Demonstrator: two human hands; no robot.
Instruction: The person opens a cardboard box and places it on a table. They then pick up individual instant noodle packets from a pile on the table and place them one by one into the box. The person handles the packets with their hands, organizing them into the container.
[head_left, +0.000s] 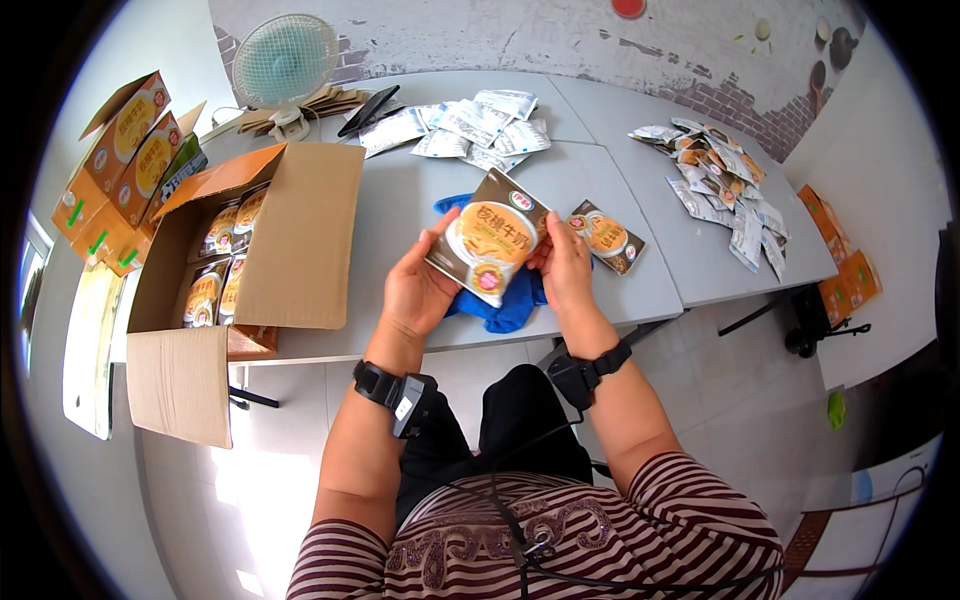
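Observation:
A brown and orange printed pouch (496, 236) is held up between my two hands, its front face turned upward. My left hand (420, 281) grips its left edge, thumb along the side. At the right edge, my right hand (564, 259) holds it with the thumb near the upper corner. Beneath the pouch lies a crumpled blue cloth (495, 309), partly hidden by it. Just right of my right hand, a similar pouch (609, 238) rests flat on the grey table (577, 176). To the left stands an open cardboard carton (311, 236) with several such pouches (206, 294) inside.
White sachets (480, 124) are heaped at the table's back, beside a dark phone or tablet (369, 111). An electric fan (285, 64) stands at back left, near stacked orange cartons (124, 169). More sachets (724, 172) pile up on the right. Orange boxes (847, 277) sit below the table's right end.

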